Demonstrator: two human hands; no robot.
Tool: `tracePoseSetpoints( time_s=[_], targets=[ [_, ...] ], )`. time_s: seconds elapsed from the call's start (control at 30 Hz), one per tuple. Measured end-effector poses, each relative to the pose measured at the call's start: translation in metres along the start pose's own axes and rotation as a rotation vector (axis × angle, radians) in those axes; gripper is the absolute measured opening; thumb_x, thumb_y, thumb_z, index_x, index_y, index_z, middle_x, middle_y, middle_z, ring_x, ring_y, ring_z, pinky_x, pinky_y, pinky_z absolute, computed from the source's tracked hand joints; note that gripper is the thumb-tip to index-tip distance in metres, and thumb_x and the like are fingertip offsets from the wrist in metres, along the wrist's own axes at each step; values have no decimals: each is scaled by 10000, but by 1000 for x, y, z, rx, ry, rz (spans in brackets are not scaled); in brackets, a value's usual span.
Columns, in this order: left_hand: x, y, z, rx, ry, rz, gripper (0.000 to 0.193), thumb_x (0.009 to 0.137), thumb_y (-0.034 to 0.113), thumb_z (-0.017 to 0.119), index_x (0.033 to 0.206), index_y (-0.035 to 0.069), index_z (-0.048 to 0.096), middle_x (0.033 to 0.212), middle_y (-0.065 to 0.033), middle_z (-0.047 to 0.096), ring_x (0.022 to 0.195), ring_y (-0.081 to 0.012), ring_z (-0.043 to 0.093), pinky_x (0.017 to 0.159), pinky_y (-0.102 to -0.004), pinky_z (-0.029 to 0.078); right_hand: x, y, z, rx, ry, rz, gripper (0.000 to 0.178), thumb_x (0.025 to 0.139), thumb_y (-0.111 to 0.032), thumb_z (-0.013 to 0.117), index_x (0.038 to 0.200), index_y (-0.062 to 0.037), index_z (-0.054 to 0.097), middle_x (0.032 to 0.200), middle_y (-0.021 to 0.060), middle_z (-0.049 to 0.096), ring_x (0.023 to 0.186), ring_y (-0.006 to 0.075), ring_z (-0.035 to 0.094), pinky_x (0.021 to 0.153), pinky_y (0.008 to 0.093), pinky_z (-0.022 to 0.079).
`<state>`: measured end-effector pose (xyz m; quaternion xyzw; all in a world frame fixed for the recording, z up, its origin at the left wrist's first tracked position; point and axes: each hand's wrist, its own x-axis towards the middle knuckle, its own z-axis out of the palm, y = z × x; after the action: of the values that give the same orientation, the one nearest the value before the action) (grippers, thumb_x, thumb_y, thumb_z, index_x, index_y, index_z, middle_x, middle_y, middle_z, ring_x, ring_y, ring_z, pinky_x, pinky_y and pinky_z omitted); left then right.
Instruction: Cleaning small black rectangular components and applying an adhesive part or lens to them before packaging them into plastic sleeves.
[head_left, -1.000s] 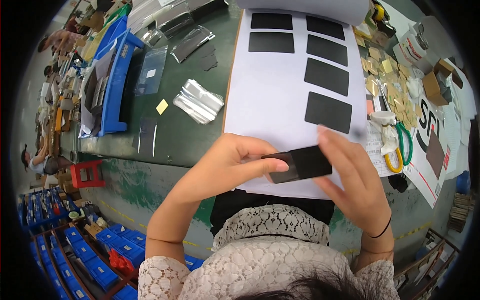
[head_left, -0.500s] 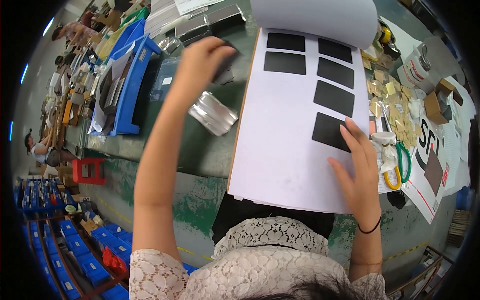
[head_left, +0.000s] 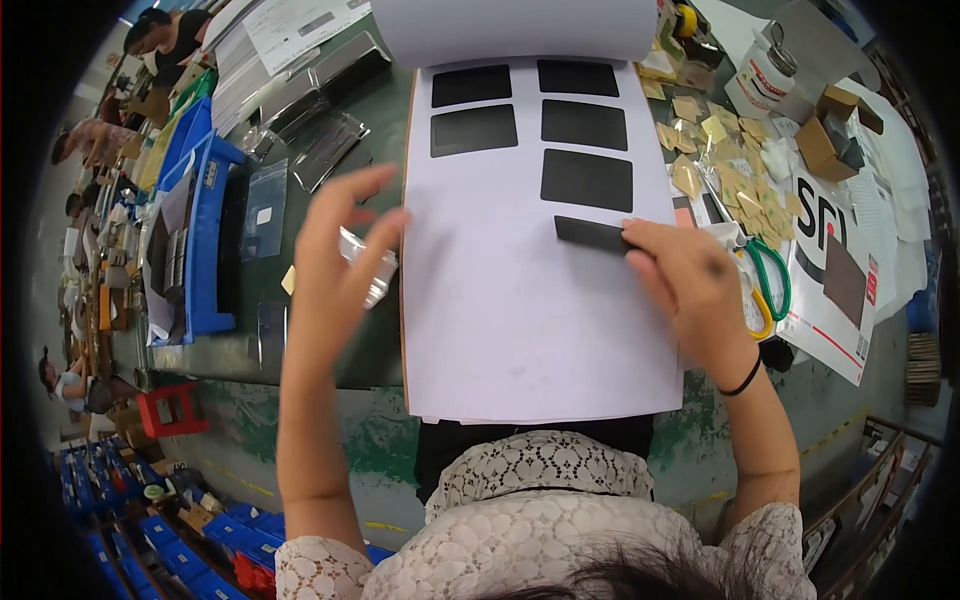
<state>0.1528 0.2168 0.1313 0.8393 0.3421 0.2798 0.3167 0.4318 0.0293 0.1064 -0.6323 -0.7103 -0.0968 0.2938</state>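
A large white paper pad (head_left: pixel 500 340) lies before me, its upper sheet (head_left: pixel 520 30) folded back at the far end. Thin black rectangular cards (head_left: pixel 587 181) are laid on it in two columns. At the right column's near end, my right hand (head_left: pixel 695 290) pinches one black card (head_left: pixel 588 234) by its right end, tilted up off the paper. My left hand (head_left: pixel 340 250) hovers at the pad's left edge, fingers apart and holding nothing, slightly blurred. Partly hidden behind it is a shiny clear-wrapped packet (head_left: pixel 375 268); another dark wrapped stack (head_left: pixel 330 150) lies farther off.
A blue bin (head_left: pixel 208 240) stands at left beside a clear plastic sleeve (head_left: pixel 265 210). To the right are scissors (head_left: pixel 768 280) with green and yellow handles, small tan pieces (head_left: pixel 745 190), a white bottle (head_left: pixel 762 80) and a cardboard box (head_left: pixel 830 145). Other people work at far left.
My left hand has come back toward the pad without the dark item it held. My right hand has lifted the nearest right-column card, which lay flat before. The view has shifted.
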Motion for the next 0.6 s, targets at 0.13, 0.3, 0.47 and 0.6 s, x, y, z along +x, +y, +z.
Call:
tracePoseSetpoints(
  time_s=[0.13,0.3,0.47,0.6],
  targets=[
    [-47,32,28,-611,-173,-261,495,908,-27,648,1382,-37,506,1286,-146,601,1208,-204,576,968,-323,492,12,-1,-7,334,-4,372,123,964,-109,648,949,11,668,796,63,673,697,151,613,649,281,480],
    [-54,48,50,-1063,-344,-430,630,877,-51,685,1447,-25,417,1332,-175,567,1258,-236,555,991,-357,503,15,-33,-7,904,-38,646,267,1055,-184,542,935,23,661,739,-9,627,660,43,560,614,205,436],
    [-53,53,63,-1241,-330,-250,742,835,-58,739,1476,-1,371,1413,-195,519,1307,-261,524,1017,-379,492,19,-60,-17,1192,-203,800,275,1062,-207,526,974,24,648,730,8,621,573,70,575,560,197,437],
    [-52,49,60,-1173,-405,-226,977,710,67,890,1503,3,323,1443,-244,504,1385,-323,472,1111,-442,420,17,-70,-22,1314,-339,837,279,1071,-213,506,1031,26,644,708,7,606,488,71,565,504,188,408]
  ],
)
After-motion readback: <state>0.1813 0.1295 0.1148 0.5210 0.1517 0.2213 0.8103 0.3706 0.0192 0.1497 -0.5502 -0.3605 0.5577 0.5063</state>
